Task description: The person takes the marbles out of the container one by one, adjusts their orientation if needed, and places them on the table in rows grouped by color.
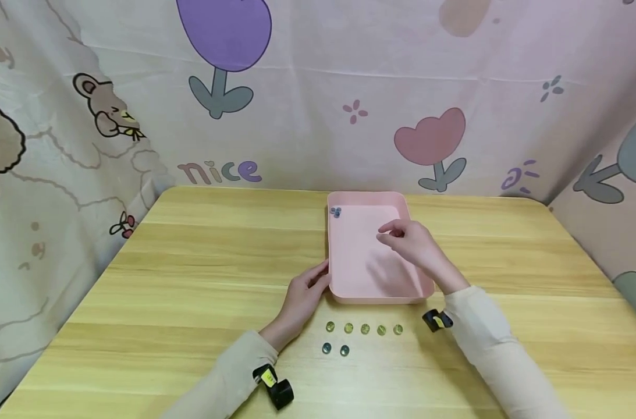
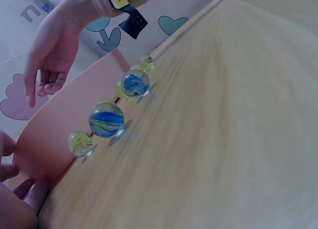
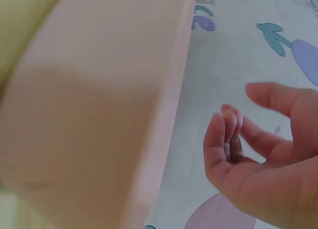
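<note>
A pink rectangular tray [image 1: 356, 262] stands on the table, with a small cluster of blue marbles [image 1: 336, 213] in its far left corner. My left hand [image 1: 303, 297] touches the tray's left side near the front corner, its fingers [image 2: 7, 157] right at the wall. Over the right part of the tray hovers my right hand [image 1: 411, 243], loosely bent and holding nothing, thumb apart from the fingers in the right wrist view. In front of the tray lie a row of several yellow marbles [image 1: 365, 329] and, nearer, two blue marbles [image 1: 344, 351].
The wooden table [image 1: 218, 256] extends to both sides of the tray. A printed cloth [image 1: 307, 116] hangs behind the table's back edge and along both sides. Each sleeve wears a small black wrist camera, the left one [image 1: 278, 391] close above the table.
</note>
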Demonstrator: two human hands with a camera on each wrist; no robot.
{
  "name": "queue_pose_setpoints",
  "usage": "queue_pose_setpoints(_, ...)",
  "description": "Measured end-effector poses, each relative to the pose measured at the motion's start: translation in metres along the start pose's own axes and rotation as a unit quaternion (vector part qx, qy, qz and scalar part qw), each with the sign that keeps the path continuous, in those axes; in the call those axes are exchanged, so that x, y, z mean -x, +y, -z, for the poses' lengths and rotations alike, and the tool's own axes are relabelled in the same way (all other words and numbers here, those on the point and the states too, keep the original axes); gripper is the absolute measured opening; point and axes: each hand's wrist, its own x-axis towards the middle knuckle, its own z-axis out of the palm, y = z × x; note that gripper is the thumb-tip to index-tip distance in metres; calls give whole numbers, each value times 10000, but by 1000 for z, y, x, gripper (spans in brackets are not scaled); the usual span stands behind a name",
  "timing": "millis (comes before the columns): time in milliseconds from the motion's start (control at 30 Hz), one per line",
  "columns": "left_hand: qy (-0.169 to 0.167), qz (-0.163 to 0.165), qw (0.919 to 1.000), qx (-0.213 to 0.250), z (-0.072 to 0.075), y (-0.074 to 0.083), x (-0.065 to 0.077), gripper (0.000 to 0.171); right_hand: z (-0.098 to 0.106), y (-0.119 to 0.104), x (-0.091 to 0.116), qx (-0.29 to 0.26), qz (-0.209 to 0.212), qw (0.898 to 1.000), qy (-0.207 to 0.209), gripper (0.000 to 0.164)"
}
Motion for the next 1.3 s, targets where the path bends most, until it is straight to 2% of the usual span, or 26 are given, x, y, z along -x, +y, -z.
queue_pose_setpoints(133,-5,-6,10000,-13,1,1,0,40,5,-1,-11,412,237,9972,-582,32)
queue_pose_setpoints(267,-12,33,10000,-2,1,3,0,40,15,-5,-20,799,429,9866,-1355,40)
queue_pose_setpoints(400,-4,32,10000,-45,2,4,0,40,25,-13,-36,1096,545,9790,-1628,40)
queue_pose_setpoints(533,42,88,10000,-15,3,4,0,40,26,-20,-54,1179,523,9814,-1424,36)
queue_pose_setpoints(667,28,140,9999,69,2,3,1,39,17,-22,-70,1188,371,9855,-1151,34)
queue_pose_setpoints(800,23,135,9999,87,0,2,1,39,3,-24,-80,1089,18,9906,-825,31)
queue_pose_setpoints(933,79,79,9999,81,0,1,2,39,-10,-26,-86,677,-441,9955,-501,27)
queue_pose_setpoints(1067,66,39,9999,106,-1,-2,3,39,-21,-23,-89,327,-804,9958,-300,26)
queue_pose_setpoints(1300,90,-48,9999,78,0,-2,2,40,-38,-17,-100,239,-1097,9936,127,23)
